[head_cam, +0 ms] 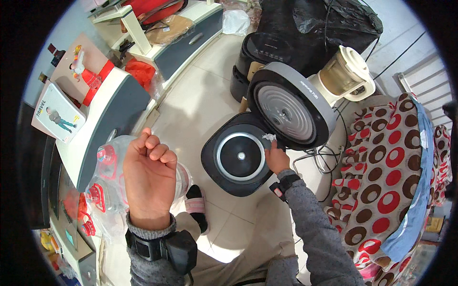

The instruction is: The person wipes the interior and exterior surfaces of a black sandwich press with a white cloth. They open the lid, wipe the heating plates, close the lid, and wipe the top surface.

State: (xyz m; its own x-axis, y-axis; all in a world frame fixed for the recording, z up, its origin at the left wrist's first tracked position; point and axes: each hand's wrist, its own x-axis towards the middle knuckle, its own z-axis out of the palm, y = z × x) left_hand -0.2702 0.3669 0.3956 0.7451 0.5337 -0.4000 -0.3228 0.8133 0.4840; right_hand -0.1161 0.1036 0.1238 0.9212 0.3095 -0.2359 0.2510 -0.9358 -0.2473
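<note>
A black rice cooker [211, 157] stands on the tiled floor, and a dark disc with a metal knob fills the round opening inside its silver ring. Its hinged lid [286, 111] is raised, showing a ridged metal inner plate. At the rim near the hinge, my right hand [277, 158] reaches with its fingertips against a crumpled white tissue [269, 137]; whether it pinches the tissue is not clear. My left hand [151, 178] is raised, palm up with loosely curled fingers, in front of clear plastic bottles [107, 157], and nothing shows in it.
Behind the cooker are a black air fryer [263, 48], a cream blender [340, 77] and a black plastic bag [307, 21]. Cables [327, 157] lie to its right, beside a dotted fabric cover [386, 178]. Left, a curved cabinet [118, 103] holds a picture tin [59, 112].
</note>
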